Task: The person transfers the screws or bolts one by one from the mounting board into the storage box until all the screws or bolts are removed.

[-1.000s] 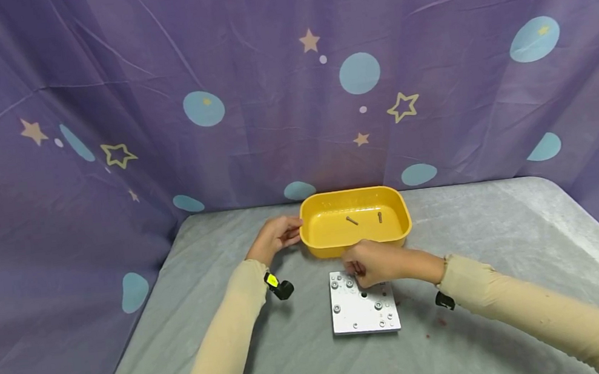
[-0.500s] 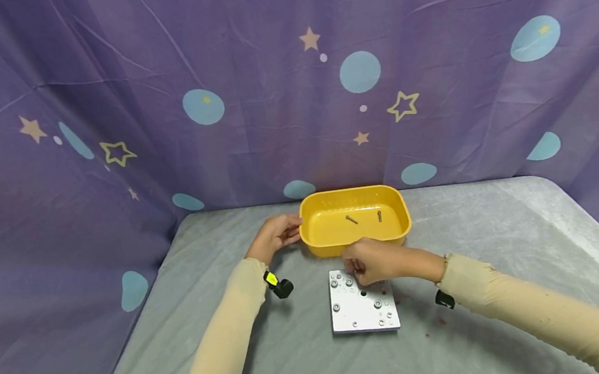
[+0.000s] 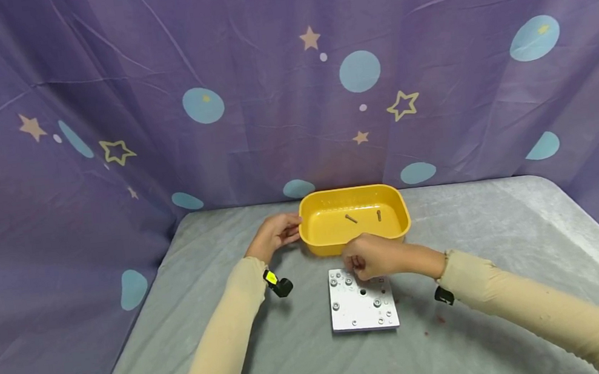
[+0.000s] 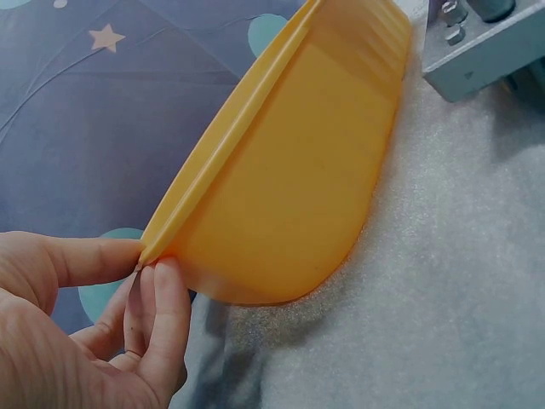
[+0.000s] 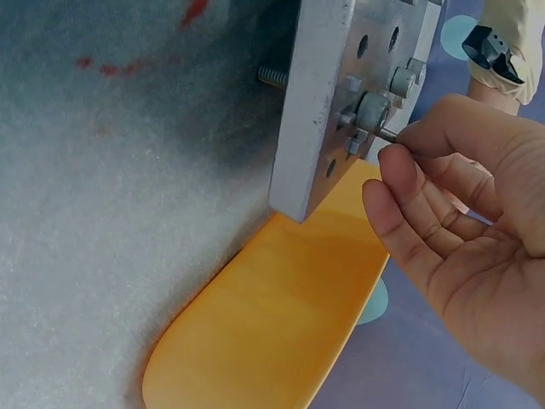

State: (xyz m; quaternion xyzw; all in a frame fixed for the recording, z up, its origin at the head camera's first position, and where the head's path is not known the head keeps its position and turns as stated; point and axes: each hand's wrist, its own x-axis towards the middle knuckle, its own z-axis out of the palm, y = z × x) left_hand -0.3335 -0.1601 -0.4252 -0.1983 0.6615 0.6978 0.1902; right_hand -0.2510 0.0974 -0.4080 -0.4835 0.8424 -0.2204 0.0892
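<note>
My left hand (image 3: pixel 274 235) pinches the left rim of a yellow plastic tray (image 4: pixel 289 170) between thumb and fingers. Inside the tray lie two small screws (image 3: pixel 351 218). In front of it rests a silver metal plate (image 3: pixel 356 312), set with several socket-head bolts and small holes. Over the plate's far edge, my right hand (image 3: pixel 375 256) pinches a small screw (image 5: pixel 387 135) between thumb and index finger. Only its thin shank shows, right beside a bolt head (image 5: pixel 372 111); the fingers hide the rest. A threaded bolt end (image 5: pixel 272 77) sticks out of the plate's underside.
A grey cloth (image 3: pixel 474 229) covers the table, with a few small red marks (image 3: pixel 441 319) right of the plate. A purple curtain (image 3: pixel 264 62) with stars and blue circles hangs along the back and left side.
My right hand has risen slightly at the plate's far edge. The left hand keeps its hold on the tray rim, and the tray and plate stay put.
</note>
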